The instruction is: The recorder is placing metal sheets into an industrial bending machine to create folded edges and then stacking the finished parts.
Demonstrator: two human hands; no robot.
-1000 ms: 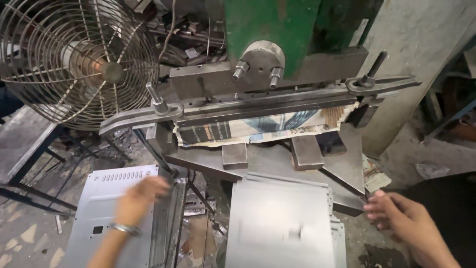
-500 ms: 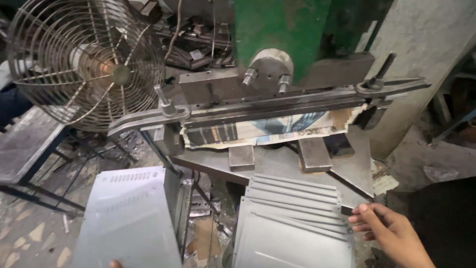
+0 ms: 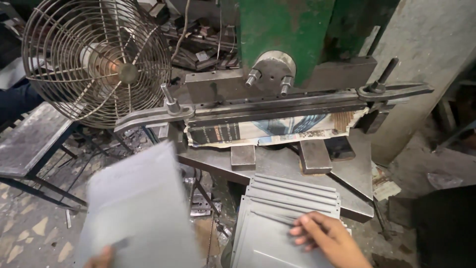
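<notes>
My left hand (image 3: pixel 99 259) shows only at the bottom edge, gripping a thin grey metal sheet (image 3: pixel 136 203) that is raised, tilted and motion-blurred at lower left. My right hand (image 3: pixel 325 238) lies flat with fingers together on top of a stack of ribbed grey metal panels (image 3: pixel 292 198) resting on the press table. Behind them stands a green press machine (image 3: pixel 282 34) with a long steel clamp bar (image 3: pixel 277 106) and printed paper (image 3: pixel 263 131) tucked under it.
A caged fan (image 3: pixel 96 62) stands at upper left above a grey metal bench (image 3: pixel 29 141). Two steel blocks (image 3: pixel 313 156) sit on the press table (image 3: pixel 357 168). Scrap metal and debris litter the floor. A concrete pillar (image 3: pixel 426 59) rises at right.
The metal sheet at left has been lifted and swung up toward me. My right hand moved left onto the panel stack. The view shifted down and closer.
</notes>
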